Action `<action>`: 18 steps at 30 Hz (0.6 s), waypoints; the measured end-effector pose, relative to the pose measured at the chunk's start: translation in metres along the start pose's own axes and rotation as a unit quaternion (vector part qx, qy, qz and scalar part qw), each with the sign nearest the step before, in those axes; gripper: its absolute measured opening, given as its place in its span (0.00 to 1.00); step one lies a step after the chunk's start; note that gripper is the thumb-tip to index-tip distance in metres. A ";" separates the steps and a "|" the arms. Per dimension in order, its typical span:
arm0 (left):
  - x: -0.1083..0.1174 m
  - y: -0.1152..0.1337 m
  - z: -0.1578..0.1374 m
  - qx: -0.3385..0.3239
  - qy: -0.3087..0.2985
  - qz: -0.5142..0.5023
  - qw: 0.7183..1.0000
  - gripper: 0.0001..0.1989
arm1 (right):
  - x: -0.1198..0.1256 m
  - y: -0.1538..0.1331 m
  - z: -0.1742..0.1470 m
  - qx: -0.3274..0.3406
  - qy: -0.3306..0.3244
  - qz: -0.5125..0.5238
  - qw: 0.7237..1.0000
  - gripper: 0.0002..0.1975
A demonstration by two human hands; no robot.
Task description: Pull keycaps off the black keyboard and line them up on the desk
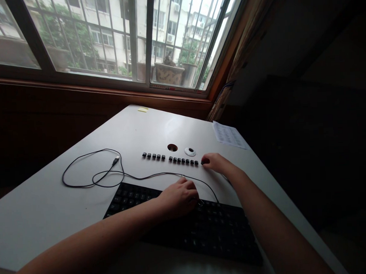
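A black keyboard (205, 237) lies on the white table, partly hidden under my forearms. My left hand (180, 195) is closed above its upper middle, and a thin wire loop of a keycap puller (201, 202) shows past the fingertips. The puller's grip is hidden in the hand. Farther up the table, several black keycaps (183, 161) stand in a row, split in two groups by a gap. At the row's right end my right hand (216, 163) pinches a black keycap (202, 162), level with the others and close to the tabletop.
The keyboard's black cable (95, 184) loops on the left, ending in a USB plug (115, 160). Behind the row are a round table hole (172, 147) and a white ring cover (190, 152). A printed sheet (230, 135) lies at the right edge, a yellow note (143, 109) at the far corner.
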State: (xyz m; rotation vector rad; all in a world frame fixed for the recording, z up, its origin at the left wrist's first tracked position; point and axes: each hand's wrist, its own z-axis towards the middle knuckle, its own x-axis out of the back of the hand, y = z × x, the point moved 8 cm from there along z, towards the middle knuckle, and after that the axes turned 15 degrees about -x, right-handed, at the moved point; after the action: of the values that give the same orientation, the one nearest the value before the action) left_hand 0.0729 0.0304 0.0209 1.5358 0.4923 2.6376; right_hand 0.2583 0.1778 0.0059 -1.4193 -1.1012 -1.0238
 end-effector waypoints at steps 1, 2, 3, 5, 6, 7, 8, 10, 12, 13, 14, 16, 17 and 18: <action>0.000 0.000 0.000 0.000 0.001 0.001 1.000 0.05 | 0.000 -0.001 0.001 0.002 -0.002 -0.008 1.000 0.10; 0.000 0.000 0.000 -0.001 0.001 0.001 1.000 0.05 | -0.001 -0.003 0.002 0.003 -0.006 -0.016 1.000 0.10; 0.000 0.000 0.000 -0.002 0.000 0.002 1.000 0.05 | -0.002 -0.004 0.003 0.004 -0.009 -0.025 1.000 0.10; -0.001 0.000 0.000 -0.004 -0.001 0.004 1.000 0.05 | -0.003 -0.006 0.005 0.006 -0.015 -0.044 0.999 0.11; -0.001 0.000 0.000 -0.005 -0.002 0.007 1.000 0.05 | -0.003 -0.007 0.007 0.008 -0.016 -0.053 0.998 0.11; -0.001 0.000 0.000 -0.006 -0.003 0.009 1.000 0.06 | -0.004 -0.009 0.008 0.009 -0.017 -0.061 0.998 0.11; -0.002 0.000 0.000 -0.006 -0.004 0.011 1.000 0.06 | -0.004 -0.010 0.009 0.011 -0.017 -0.068 0.997 0.10; -0.002 0.000 0.000 -0.007 -0.005 0.015 1.000 0.06 | -0.004 -0.013 0.010 0.016 -0.016 -0.080 0.997 0.11; -0.003 -0.001 0.000 -0.007 -0.005 0.016 1.000 0.05 | -0.003 -0.016 0.011 0.020 -0.016 -0.088 0.996 0.11; -0.003 -0.001 0.000 -0.007 -0.005 0.016 1.000 0.05 | -0.003 -0.016 0.011 0.021 -0.015 -0.091 0.996 0.11; -0.003 -0.001 0.000 -0.008 -0.005 0.016 1.000 0.05 | -0.003 -0.017 0.011 0.022 -0.015 -0.093 0.995 0.11; -0.003 -0.001 0.000 -0.008 -0.004 0.014 1.000 0.06 | -0.002 -0.018 0.010 0.022 -0.014 -0.093 0.995 0.11; -0.003 -0.001 0.000 -0.009 -0.003 0.013 1.000 0.06 | -0.002 -0.018 0.009 0.022 -0.014 -0.092 0.995 0.11; -0.003 0.000 0.000 -0.009 -0.002 0.012 1.000 0.06 | -0.002 -0.018 0.009 0.021 -0.014 -0.090 0.996 0.11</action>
State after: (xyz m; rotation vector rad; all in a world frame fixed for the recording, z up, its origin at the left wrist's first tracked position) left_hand 0.0743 0.0303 0.0186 1.5519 0.4499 2.6485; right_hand 0.2409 0.1873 0.0068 -1.3220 -1.2815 -1.1048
